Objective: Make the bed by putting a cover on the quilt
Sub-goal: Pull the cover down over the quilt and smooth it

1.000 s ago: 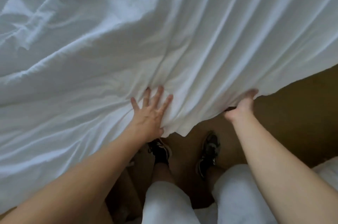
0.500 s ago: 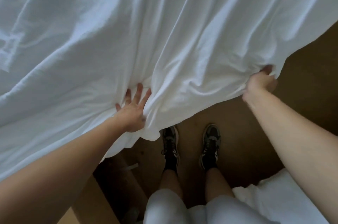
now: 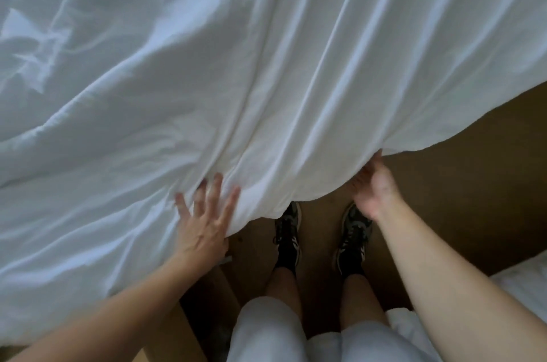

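A large white quilt cover (image 3: pixel 266 71) hangs spread and rippled across most of the view, its lower edge lifted above the floor. My left hand (image 3: pixel 204 225) lies on its surface near the edge with the fingers spread and straight. My right hand (image 3: pixel 374 187) grips the hem from below, fingers curled up into the cloth. The quilt itself cannot be told apart from the cover.
Brown floor (image 3: pixel 461 184) shows below the cloth, with my two feet in dark shoes (image 3: pixel 288 231) standing on it. More white bedding (image 3: pixel 521 281) lies at the lower right. A brown wooden edge (image 3: pixel 189 329) runs at the lower left.
The cloth has billowed and dropped again. My right hand came down and left along the hem. My left hand's fingers spread flat on the cloth.
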Demonstrator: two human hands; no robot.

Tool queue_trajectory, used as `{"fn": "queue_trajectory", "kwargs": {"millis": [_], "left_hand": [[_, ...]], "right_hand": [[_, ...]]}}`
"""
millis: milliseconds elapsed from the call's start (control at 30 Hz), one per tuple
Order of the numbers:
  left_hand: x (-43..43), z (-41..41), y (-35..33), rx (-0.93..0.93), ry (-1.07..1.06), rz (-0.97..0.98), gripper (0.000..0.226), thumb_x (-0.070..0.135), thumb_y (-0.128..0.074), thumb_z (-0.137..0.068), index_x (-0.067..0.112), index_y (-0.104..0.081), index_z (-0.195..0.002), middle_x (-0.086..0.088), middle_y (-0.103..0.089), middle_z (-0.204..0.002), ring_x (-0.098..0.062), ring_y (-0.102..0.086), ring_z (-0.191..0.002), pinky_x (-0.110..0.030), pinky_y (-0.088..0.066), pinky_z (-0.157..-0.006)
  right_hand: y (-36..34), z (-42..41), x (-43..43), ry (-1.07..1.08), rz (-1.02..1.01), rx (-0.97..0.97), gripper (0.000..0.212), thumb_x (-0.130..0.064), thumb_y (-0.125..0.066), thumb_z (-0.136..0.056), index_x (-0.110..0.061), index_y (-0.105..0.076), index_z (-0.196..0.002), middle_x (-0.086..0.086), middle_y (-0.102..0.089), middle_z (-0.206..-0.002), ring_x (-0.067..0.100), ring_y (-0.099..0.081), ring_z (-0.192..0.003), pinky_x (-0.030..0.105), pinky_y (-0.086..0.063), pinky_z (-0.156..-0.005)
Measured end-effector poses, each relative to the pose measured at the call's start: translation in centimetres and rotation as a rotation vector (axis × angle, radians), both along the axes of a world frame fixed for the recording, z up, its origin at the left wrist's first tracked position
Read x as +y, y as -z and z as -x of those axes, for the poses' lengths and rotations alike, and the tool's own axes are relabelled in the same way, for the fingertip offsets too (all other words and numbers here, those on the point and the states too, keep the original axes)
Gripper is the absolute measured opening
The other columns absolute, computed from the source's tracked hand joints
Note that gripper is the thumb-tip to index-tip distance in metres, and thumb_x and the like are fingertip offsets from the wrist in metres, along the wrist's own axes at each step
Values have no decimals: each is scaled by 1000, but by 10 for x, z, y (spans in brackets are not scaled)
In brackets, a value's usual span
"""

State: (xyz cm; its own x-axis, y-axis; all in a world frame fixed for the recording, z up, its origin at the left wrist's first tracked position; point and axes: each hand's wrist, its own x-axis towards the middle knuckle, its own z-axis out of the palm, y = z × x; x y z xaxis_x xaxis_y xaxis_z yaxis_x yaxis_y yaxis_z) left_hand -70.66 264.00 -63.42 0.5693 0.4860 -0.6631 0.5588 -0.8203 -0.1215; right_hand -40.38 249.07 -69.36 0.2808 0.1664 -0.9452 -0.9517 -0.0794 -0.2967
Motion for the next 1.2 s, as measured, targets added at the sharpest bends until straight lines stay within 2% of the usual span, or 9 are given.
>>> {"fn": "queue_trajectory", "kwargs": {"millis": [100, 233, 333, 533, 767, 933, 1067, 1133, 1200], "left_hand": [[5, 9, 5, -39, -19, -13, 128, 3, -67, -68, 29, 24, -154, -16, 29, -162, -46, 13, -150, -79, -3, -110], [18, 6, 4, -149, -115, 117, 119, -17, -55, -65, 26, 3, -159, -10, 18, -166, -34, 4, -154, -76, -13, -112], [35, 15, -13, -222, -206, 296, 116, -21, -46, -68, 33, 0, -160, 5, 16, -167, -16, 12, -154, -65, -5, -120], [45, 19, -31, -154, -235, 366, 117, -17, -48, -74, 42, 12, -156, 10, 15, -167, -14, 8, -154, -58, 8, -121], [41, 27, -21, -78, -183, 370, 114, -3, -57, -87, 49, 23, -150, 14, 28, -162, -18, 15, -154, -67, 4, -118], [36, 20, -33, 33, -171, 398, 110, 8, -61, -89, 36, 25, -151, 9, 36, -157, -24, 25, -150, -66, 2, -119], [36, 17, -31, 106, -154, 430, 117, 10, -65, -87, 38, 30, -151, 10, 41, -156, -24, 30, -148, -67, 0, -119], [49, 12, -36, 140, -168, 544, 112, 21, -66, -84, 41, 19, -155, 11, 30, -162, -19, 24, -151, -60, -2, -122], [73, 1, -47, -12, -294, 647, 87, 40, -61, -79, 41, -20, -156, 9, -11, -167, -17, -12, -154, -44, -20, -124]], "right_hand": [[13, 25, 19, -75, 95, -15, 25, -18, -55, -99, -23, -70, -118, 4, -75, -112, 24, -70, -101, 39, -61, -82], [14, 31, 29, 14, 22, 47, 28, -22, -69, -91, -23, -70, -120, 3, -76, -111, 27, -71, -100, 48, -60, -84], [12, 18, 23, 80, 54, 7, 24, -20, -58, -97, -20, -71, -118, 6, -75, -113, 31, -70, -103, 55, -56, -90], [-11, -14, 20, 200, 368, -226, 28, 1, -41, -95, -16, -61, -86, -4, -67, -88, 15, -65, -75, 23, -51, -55], [-35, -66, 21, 397, 318, -353, 36, -15, -32, -105, -15, -67, -101, 3, -73, -105, 23, -71, -96, 36, -63, -75], [-58, -121, 23, 557, 241, -484, 49, -32, -30, -108, -8, -72, -112, 12, -77, -100, 33, -75, -92, 46, -63, -65], [-55, -124, 39, 319, 454, -505, 41, -32, -32, -107, -13, -62, -128, 0, -69, -113, 21, -71, -98, 37, -62, -79], [-57, -117, 48, 232, 717, -652, 43, -35, -34, -102, -12, -57, -130, 0, -63, -121, 9, -66, -95, 19, -54, -78], [-69, -96, 64, 101, 854, -876, 38, -41, -38, -101, -15, -49, -126, 3, -52, -125, 4, -55, -95, 3, -40, -73]]}}
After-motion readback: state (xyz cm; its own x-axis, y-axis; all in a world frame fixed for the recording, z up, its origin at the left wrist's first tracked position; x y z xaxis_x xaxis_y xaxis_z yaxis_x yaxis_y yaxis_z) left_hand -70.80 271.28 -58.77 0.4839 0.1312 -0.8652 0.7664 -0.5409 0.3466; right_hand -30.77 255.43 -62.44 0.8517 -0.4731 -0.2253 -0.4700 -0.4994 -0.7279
